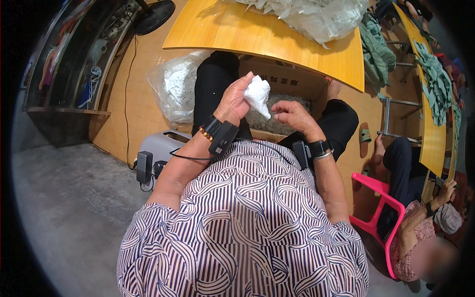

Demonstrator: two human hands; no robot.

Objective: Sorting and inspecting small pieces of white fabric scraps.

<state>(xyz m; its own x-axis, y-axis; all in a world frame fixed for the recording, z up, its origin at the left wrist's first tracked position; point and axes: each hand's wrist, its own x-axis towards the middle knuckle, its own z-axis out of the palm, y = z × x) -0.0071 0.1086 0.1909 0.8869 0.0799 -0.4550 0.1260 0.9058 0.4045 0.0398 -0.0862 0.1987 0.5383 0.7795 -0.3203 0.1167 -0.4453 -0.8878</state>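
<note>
While the left hand [234, 101] grips the white piece [258, 94] above the box [299, 86], steady it; the right hand [297, 118], its grip slightly parted, should pick lightly.

White bundle [257, 95] in my left hand [233, 100]
Past that hand, the table [257, 37] is yellow; below it, my shirt [242, 222] shows dark-and-white stripes and swirls; to the right of my right hand [298, 119], a bright pink stool [368, 183].

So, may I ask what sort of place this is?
Probably a workshop for hand work: a yellow table bearing a bulging plastic bag, green cloth on another table, and a co-worker nearby.
</note>
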